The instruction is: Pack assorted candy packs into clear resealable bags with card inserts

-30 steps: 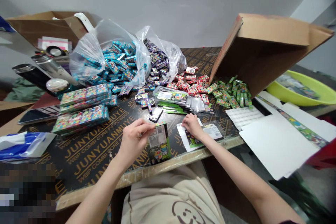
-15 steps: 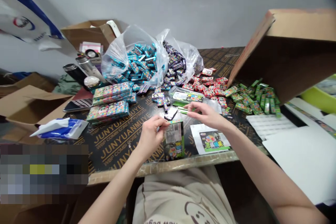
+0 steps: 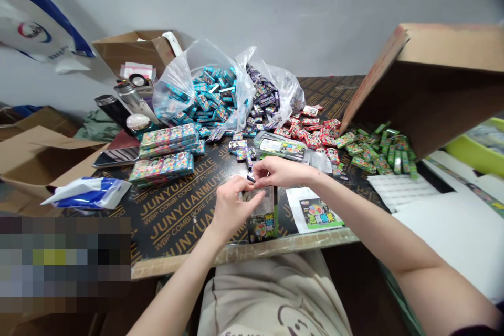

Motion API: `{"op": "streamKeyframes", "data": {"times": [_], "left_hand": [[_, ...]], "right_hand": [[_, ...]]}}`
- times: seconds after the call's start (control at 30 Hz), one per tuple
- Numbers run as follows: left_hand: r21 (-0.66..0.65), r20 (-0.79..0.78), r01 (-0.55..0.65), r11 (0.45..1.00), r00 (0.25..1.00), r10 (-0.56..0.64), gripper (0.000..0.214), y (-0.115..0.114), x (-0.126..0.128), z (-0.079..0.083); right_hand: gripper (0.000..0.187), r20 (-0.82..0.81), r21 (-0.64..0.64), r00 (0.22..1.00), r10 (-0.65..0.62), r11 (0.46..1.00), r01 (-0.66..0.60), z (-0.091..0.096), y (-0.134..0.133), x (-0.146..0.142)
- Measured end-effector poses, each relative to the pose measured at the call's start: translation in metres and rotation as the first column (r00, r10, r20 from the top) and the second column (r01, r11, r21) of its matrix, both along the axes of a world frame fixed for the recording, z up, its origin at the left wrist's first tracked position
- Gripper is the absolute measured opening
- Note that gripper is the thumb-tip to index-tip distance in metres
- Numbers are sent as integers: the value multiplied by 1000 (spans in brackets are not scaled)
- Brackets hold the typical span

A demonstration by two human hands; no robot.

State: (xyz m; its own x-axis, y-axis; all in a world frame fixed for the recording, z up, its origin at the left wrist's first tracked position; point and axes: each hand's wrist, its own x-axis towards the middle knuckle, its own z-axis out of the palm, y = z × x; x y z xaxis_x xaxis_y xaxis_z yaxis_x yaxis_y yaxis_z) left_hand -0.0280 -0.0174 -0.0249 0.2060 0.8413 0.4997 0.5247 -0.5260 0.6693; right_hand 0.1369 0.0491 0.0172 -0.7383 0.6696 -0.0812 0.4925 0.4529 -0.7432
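Note:
My left hand point(image 3: 235, 202) is bent at the fingertips around a small dark box point(image 3: 251, 175), mostly covered by fingers. Its thumb sticks out to the right. From the other side my right hand point(image 3: 277, 170) meets it, thumb and forefinger pinched at the same box; anything between them is hidden. Just under both hands a clear plastic package with a black-and-green printed card point(image 3: 262, 224) stands near the table edge. Beyond the fingers lie several small purple-and-white boxes point(image 3: 241, 152) and a clear package with a green label point(image 3: 281, 148).
Plastic bags of blue boxes point(image 3: 212, 97) and purple boxes point(image 3: 265, 92) stand at the back. Red boxes point(image 3: 313, 134) and green boxes point(image 3: 389, 149) lie rightward, beside a tilted carton point(image 3: 444, 44). Wrapped stacks point(image 3: 163, 165) sit left. A printed card point(image 3: 321, 213) lies by my right forearm.
My right hand has moved left and nearer, from beside the clear package to my left hand. The thin white-and-green piece by its fingers no longer shows. My left thumb has spread outward.

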Motion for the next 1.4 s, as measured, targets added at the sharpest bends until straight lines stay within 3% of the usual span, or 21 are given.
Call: {"op": "streamKeyframes", "data": {"times": [0.13, 0.23, 0.3, 0.37, 0.43, 0.47, 0.53, 0.6, 0.67, 0.77, 0.87, 0.93, 1.03, 1.13, 1.2, 1.27, 1.4], "left_hand": [[22, -33, -35, 999, 999, 35, 11, 0, 4, -7], [51, -137, -25, 998, 990, 32, 10, -2, 5, -10], [75, -252, -6, 997, 967, 25, 21, -3, -1, -9], [81, -355, -55, 995, 931, 81, 27, -4, -18, -8], [71, -462, -196, 978, 862, 207, 29, -3, -42, -9], [77, -532, -276, 958, 801, 274, 30, -2, -54, -11], [108, -670, -338, 935, 670, 319, 36, 1, -75, -18], [72, -755, -249, 966, 619, 216, 43, 5, -84, -30], [-91, -776, -74, 993, 630, -24, 53, 11, -80, -47], [-379, -700, 97, 920, 620, -354, 67, 21, -65, -70], [-503, -628, 112, 857, 634, -451, 73, 31, -53, -76], [-539, -562, 128, 832, 681, -469, 53, 36, -50, -67], [-502, -377, 160, 850, 844, -382, 20, 40, -51, -41], [-365, -37, 105, 925, 991, -128, 26, 36, -54, -14], [-328, 198, 90, 940, 980, -25, 36, 30, -52, -6], [-349, 341, 133, 928, 940, -6, 37, 22, -45, -7], [-408, 418, 178, 896, 908, 10, 28, 8, -25, -26]], "right_hand": [[13, -160, -178, 984, -73, 983, 44, -14, 0, -3], [19, -319, -403, 914, -251, 908, 109, -30, 0, -1], [17, -332, -448, 873, -357, 874, 186, -43, 2, 10], [17, -246, -289, 865, -437, 885, 365, -60, 5, 30], [17, -77, 38, 847, -526, 847, 530, -82, 7, 57], [14, 10, 187, 822, -569, 809, 557, -94, 6, 70], [10, 125, 309, 780, -613, 772, 556, -119, 3, 91], [11, 161, 306, 767, -622, 770, 560, -141, -3, 102], [11, 171, 320, 760, -627, 765, 559, -155, -9, 104], [5, 151, 344, 769, -621, 762, 548, -162, -16, 99], [5, 105, 357, 789, -605, 764, 538, -161, -23, 92], [7, 75, 356, 797, -600, 762, 540, -161, -27, 91], [8, 46, 336, 795, -605, 759, 558, -162, -31, 94], [4, 28, 296, 799, -600, 769, 567, -156, -31, 100], [5, -10, 253, 804, -594, 777, 577, -146, -30, 100], [19, -123, 165, 786, -606, 768, 618, -130, -30, 91], [47, -462, -115, 677, -573, 795, 595, -88, -38, 49]]}}
